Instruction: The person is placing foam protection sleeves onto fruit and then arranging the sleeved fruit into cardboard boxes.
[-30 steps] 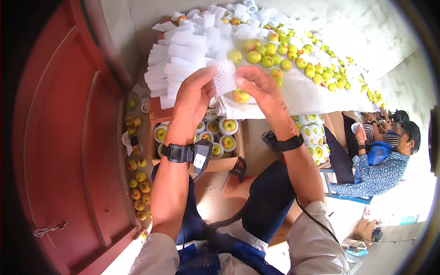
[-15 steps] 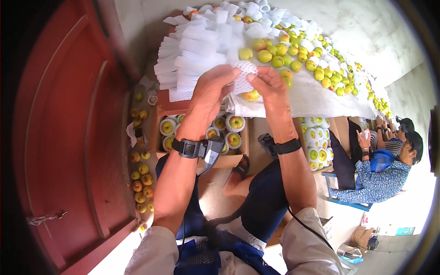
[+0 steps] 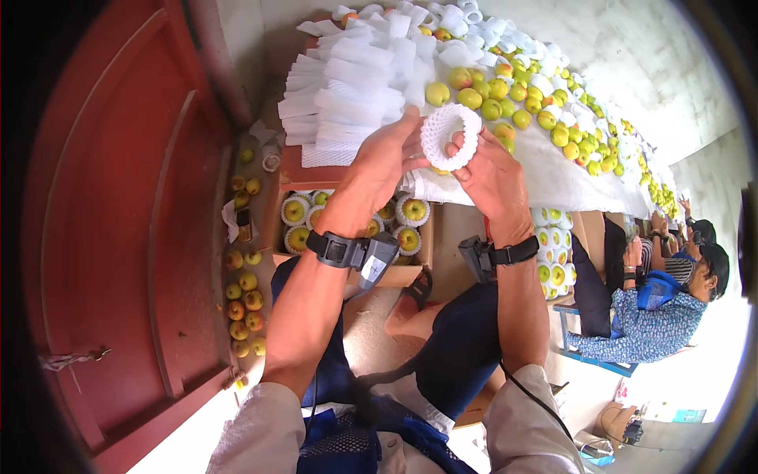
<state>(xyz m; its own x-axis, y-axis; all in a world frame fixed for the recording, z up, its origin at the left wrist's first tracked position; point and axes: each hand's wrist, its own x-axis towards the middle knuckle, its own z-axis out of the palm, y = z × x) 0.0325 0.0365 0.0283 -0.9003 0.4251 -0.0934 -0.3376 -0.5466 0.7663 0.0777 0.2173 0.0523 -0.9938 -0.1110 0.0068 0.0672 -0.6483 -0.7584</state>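
A white foam net sleeve (image 3: pixel 439 130) is spread into a round ring above the near edge of the heap. My left hand (image 3: pixel 387 156) grips its left side, with the fingers partly hidden behind it. My right hand (image 3: pixel 496 178) holds the right side, and a fingertip shows inside the ring. Just behind and below the sleeve, a yellowish apple is mostly hidden. Flat foam sleeves (image 3: pixel 355 95) lie piled beyond my left hand. Loose green-yellow apples (image 3: pixel 470 99) spread over white cloth (image 3: pixel 545 174) beyond my right hand.
Below my hands stands a cardboard box (image 3: pixel 399 276) of sleeved apples (image 3: pixel 412 210). Another group of sleeved apples (image 3: pixel 557 274) sits to the right. Loose apples (image 3: pixel 253 300) line the floor beside the red door (image 3: pixel 118 237). A person in a blue patterned top (image 3: pixel 659 316) sits at right.
The foam sleeve has gone from flattened between my fingers to opened as a ring facing me. Both hands have shifted slightly right, and my right hand has come lower.
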